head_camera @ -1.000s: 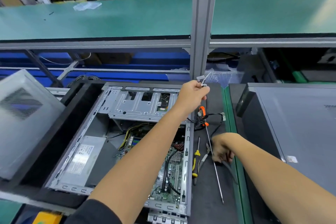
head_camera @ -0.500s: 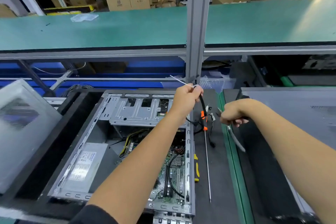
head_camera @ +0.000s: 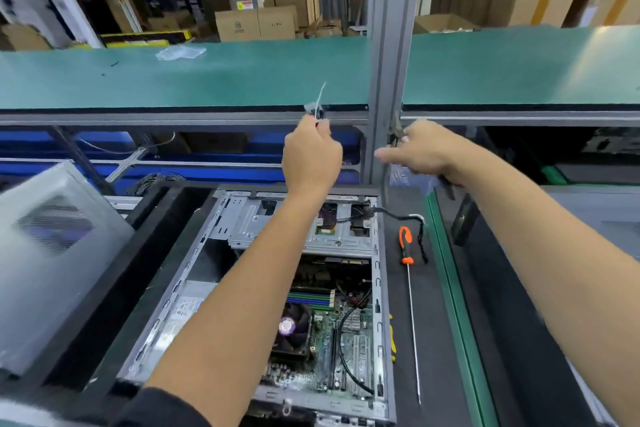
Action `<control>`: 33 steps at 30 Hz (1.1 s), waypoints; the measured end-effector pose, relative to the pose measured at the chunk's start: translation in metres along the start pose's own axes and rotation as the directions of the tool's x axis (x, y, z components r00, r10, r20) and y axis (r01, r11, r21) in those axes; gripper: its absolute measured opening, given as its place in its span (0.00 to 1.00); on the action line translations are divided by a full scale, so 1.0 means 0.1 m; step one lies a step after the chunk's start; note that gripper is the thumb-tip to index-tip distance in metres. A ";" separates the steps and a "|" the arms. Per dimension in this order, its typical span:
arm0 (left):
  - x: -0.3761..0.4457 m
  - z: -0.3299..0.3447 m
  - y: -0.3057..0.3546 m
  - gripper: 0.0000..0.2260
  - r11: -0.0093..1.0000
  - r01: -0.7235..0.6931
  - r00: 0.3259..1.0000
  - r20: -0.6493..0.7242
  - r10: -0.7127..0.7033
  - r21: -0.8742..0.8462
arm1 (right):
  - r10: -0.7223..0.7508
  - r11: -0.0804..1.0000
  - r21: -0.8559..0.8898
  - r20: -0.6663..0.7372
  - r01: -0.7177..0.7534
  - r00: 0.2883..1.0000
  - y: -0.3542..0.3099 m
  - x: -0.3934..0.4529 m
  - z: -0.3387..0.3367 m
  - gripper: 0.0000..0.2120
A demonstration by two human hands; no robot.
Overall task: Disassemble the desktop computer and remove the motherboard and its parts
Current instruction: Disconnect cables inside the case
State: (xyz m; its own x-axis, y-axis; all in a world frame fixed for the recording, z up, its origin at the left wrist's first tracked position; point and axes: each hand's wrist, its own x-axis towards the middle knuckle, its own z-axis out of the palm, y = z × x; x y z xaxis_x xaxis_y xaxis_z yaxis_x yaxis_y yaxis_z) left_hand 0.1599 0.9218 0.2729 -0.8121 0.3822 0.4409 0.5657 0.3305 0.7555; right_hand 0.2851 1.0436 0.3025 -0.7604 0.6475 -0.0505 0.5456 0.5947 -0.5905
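Two hands raised above an opened desktop computer case [head_camera: 221, 274] on a dark worktop [head_camera: 429, 340].

The left hand [head_camera: 311, 156] pinches a small white cable tie [head_camera: 319, 102] at the green shelf's [head_camera: 173, 80] edge; the right hand [head_camera: 420, 149] grips a dark-handled tool, blurred, beside the grey upright post [head_camera: 388, 62]. The motherboard [head_camera: 353, 340] sits inside the case. One orange-handled screwdriver [head_camera: 408, 288] lies just right of the case; cardboard boxes [head_camera: 256, 22] stand behind.

Both forearms cross over the open case [head_camera: 221, 253], so the motherboard [head_camera: 349, 340] is half blocked. The upright post [head_camera: 386, 80] stands between the hands. The worktop [head_camera: 433, 340] strip right of the case only holds a screwdriver [head_camera: 410, 305].
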 end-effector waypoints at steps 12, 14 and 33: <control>-0.03 -0.58 -1.15 0.14 0.898 0.226 0.891 0.453 -0.034 -0.377 | -0.171 0.867 0.496 0.200 0.050 0.965 -0.98 0.08 1.00 0.08; -0.04 -0.65 -1.26 0.13 0.887 0.230 0.870 0.494 -0.003 -0.400 | -0.158 0.864 0.504 0.240 0.017 0.958 -1.07 0.10 1.10 0.07; -0.02 -0.49 -1.49 0.10 0.801 0.408 0.868 0.459 -0.190 -0.438 | -0.018 0.655 0.666 0.485 -0.356 0.874 -1.00 0.08 1.55 0.13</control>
State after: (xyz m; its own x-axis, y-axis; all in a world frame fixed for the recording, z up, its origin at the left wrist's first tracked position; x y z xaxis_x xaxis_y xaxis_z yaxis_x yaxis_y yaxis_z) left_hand 0.0703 0.8296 0.1832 -0.7467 0.6650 0.0162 0.0591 0.0422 0.9974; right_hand 0.1698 0.9156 0.2366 -0.8456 0.3241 -0.4241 0.3935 -0.1584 -0.9056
